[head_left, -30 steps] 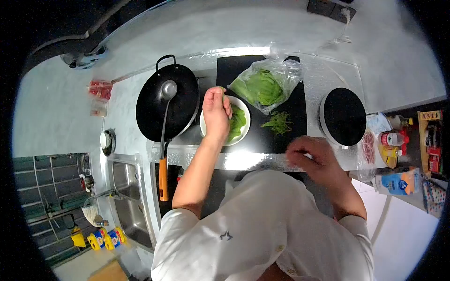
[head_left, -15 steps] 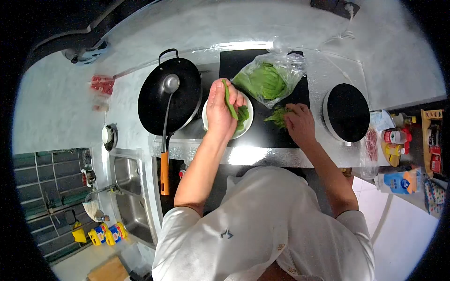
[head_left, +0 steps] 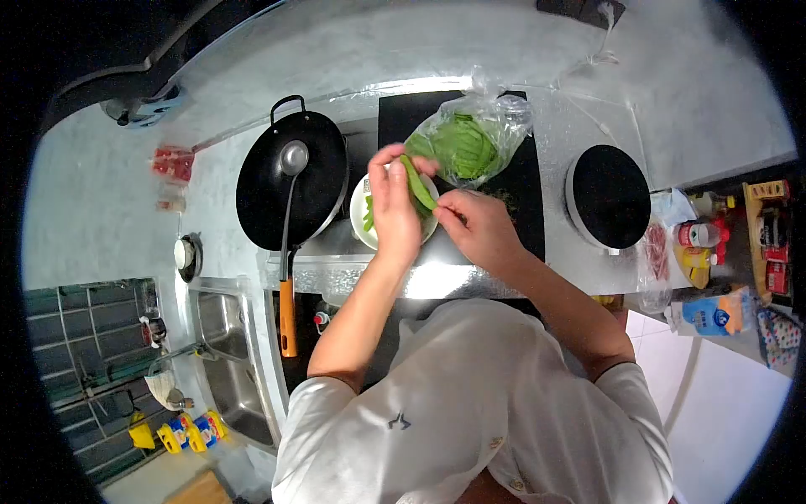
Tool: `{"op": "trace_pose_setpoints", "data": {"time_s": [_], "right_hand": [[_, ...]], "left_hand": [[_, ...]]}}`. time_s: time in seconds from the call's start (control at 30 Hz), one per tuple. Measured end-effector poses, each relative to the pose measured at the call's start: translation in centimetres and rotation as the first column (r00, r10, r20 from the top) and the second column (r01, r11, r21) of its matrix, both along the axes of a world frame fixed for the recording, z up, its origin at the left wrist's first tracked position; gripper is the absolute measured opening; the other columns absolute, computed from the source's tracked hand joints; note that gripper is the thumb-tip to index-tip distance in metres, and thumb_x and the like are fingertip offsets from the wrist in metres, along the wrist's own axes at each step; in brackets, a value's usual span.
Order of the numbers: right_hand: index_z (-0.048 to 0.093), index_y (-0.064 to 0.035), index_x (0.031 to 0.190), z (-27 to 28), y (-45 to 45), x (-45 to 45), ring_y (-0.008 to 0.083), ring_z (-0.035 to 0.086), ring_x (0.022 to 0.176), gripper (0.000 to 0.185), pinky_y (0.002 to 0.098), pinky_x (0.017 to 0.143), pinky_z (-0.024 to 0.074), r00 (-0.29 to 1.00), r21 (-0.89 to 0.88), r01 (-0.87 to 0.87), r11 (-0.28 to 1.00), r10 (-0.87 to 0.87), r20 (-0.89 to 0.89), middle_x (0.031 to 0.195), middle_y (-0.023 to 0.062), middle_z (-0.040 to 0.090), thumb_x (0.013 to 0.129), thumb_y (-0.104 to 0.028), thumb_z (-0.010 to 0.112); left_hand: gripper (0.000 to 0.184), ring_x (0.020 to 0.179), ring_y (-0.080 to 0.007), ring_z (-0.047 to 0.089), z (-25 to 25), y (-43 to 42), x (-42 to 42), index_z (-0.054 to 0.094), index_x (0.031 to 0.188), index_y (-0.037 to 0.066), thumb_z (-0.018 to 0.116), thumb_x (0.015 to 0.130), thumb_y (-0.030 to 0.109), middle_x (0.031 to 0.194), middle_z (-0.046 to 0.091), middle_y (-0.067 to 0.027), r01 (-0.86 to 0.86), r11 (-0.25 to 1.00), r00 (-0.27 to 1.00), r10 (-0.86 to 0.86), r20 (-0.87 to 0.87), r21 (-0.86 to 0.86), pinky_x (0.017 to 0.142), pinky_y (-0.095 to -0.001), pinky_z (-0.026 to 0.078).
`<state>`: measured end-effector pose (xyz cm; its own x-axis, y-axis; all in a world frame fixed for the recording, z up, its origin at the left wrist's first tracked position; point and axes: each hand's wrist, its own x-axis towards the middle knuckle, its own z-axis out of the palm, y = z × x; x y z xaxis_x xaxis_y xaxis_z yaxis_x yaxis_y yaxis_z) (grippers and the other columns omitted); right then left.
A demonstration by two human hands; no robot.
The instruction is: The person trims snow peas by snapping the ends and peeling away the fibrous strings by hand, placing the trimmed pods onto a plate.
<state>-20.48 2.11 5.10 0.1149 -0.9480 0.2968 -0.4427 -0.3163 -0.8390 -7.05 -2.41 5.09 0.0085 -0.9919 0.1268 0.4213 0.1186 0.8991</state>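
Note:
My left hand (head_left: 396,206) holds a long flat green pod, which looks like a snow pea (head_left: 417,181), tilted between thumb and fingers. At the pod's lower end, my right hand (head_left: 478,225) is closed in a pinch, fingertips against the tip. Below my left hand stands a white bowl (head_left: 360,225) with green pieces inside, partly hidden by the hand. Behind the hands lies a clear plastic bag (head_left: 514,118) full of green pods (head_left: 470,149). Green trimmings (head_left: 506,198) rest on the black board (head_left: 525,235), partly behind my right hand.
On the left sits a black wok (head_left: 260,189) with a ladle (head_left: 294,158) in it; its orange handle (head_left: 288,319) juts over the counter edge. A round black-topped appliance (head_left: 609,197) stands right, near bottles and packets (head_left: 714,312). A double sink (head_left: 231,382) is at far left.
My right hand has moved left from the green trimmings to the pod in my left hand and now pinches its end. The view has shifted slightly.

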Motion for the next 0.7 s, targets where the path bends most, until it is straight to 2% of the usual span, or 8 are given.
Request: {"op": "trace_pose_setpoints", "data": {"time_s": [0.03,0.07,0.17,0.23,0.27,0.37,0.57,0.7], "right_hand": [[0.064,-0.0029,0.090,-0.1,-0.1,-0.2,0.0357,0.066,0.074,0.013,0.0424,0.066,0.0522,1.000,-0.001,-0.001,1.000,0.001,-0.005,0.082,0.0173,0.066,0.087,-0.015,0.066],[0.064,-0.0011,0.092,-0.4,-0.2,-0.4,0.0295,0.066,0.071,0.011,0.0377,0.064,0.0511,0.999,-0.059,0.007,0.998,-0.010,-0.040,0.080,0.0152,0.067,0.088,-0.011,0.066],[0.064,0.0007,0.095,-0.4,-0.5,-0.9,0.0232,0.067,0.068,0.010,0.0333,0.062,0.0501,0.999,-0.079,0.029,0.996,-0.031,-0.028,0.078,0.0129,0.067,0.089,-0.007,0.065],[0.064,0.0007,0.095,-0.5,-0.4,-0.8,0.0231,0.067,0.068,0.010,0.0335,0.061,0.0501,0.999,-0.034,0.028,0.999,-0.027,0.019,0.078,0.0127,0.067,0.089,-0.007,0.065],[0.064,0.0006,0.095,-0.5,-0.5,-0.7,0.0230,0.067,0.067,0.009,0.0335,0.061,0.0502,0.998,-0.012,0.008,1.000,-0.007,0.061,0.077,0.0125,0.068,0.089,-0.007,0.065],[0.065,0.0006,0.093,-0.4,-0.7,-0.8,0.0230,0.067,0.067,0.009,0.0333,0.061,0.0503,0.997,0.022,-0.020,1.000,0.018,0.073,0.077,0.0124,0.068,0.089,-0.007,0.066],[0.065,0.0000,0.088,0.2,-0.8,-1.0,0.0295,0.065,0.068,0.011,0.0366,0.062,0.0500,0.999,-0.067,-0.007,0.998,0.004,-0.043,0.077,0.0141,0.066,0.088,-0.011,0.067],[0.060,-0.0038,0.081,0.9,-1.0,-1.9,0.0362,0.064,0.074,0.013,0.0472,0.066,0.0504,0.959,-0.175,-0.165,0.971,0.116,-0.259,0.075,0.0153,0.063,0.086,-0.016,0.063]], "left_hand": [[0.025,0.089,-0.0191,0.056,0.1,0.0,0.4,0.046,0.121,0.004,0.045,0.105,0.023,0.093,0.060,-0.0082,-0.001,1.000,1.000,0.001,-0.005,-0.001,0.098,-0.0387,0.043],[0.032,0.097,-0.0196,0.055,0.2,0.0,1.0,0.043,0.128,0.003,0.050,0.102,0.018,0.104,0.060,-0.0091,-0.101,0.964,0.930,0.179,0.321,-0.246,0.100,-0.0374,0.042],[0.051,0.113,-0.0205,0.052,0.3,0.8,2.4,0.041,0.137,0.003,0.064,0.092,0.008,0.123,0.057,-0.0081,-0.104,0.883,0.767,0.364,0.528,-0.457,0.103,-0.0358,0.039],[0.041,0.109,-0.0176,0.054,-0.4,1.5,3.3,0.051,0.128,0.003,0.066,0.091,0.009,0.118,0.060,-0.0070,0.111,0.990,0.846,-0.050,0.531,-0.085,0.099,-0.0327,0.041],[0.025,0.098,-0.0130,0.056,-0.7,1.6,3.4,0.061,0.113,0.002,0.069,0.090,0.009,0.110,0.062,-0.0048,0.162,0.987,0.854,-0.135,0.503,-0.009,0.091,-0.0285,0.044],[0.007,0.079,-0.0044,0.052,-0.6,2.0,2.7,0.065,0.098,0.004,0.066,0.091,0.005,0.088,0.062,0.0028,0.164,0.983,0.863,-0.186,0.469,0.089,0.073,-0.0210,0.042],[0.004,0.071,-0.0034,0.049,-0.3,2.5,1.8,0.064,0.090,0.005,0.065,0.093,0.006,0.077,0.058,0.0051,0.122,0.985,0.929,-0.158,0.335,0.126,0.065,-0.0215,0.041],[0.008,0.067,-0.0039,0.048,-0.4,2.4,2.7,0.062,0.087,0.004,0.064,0.094,0.008,0.073,0.056,0.0047,0.168,0.968,0.861,-0.237,0.450,0.189,0.062,-0.0221,0.040]]}}
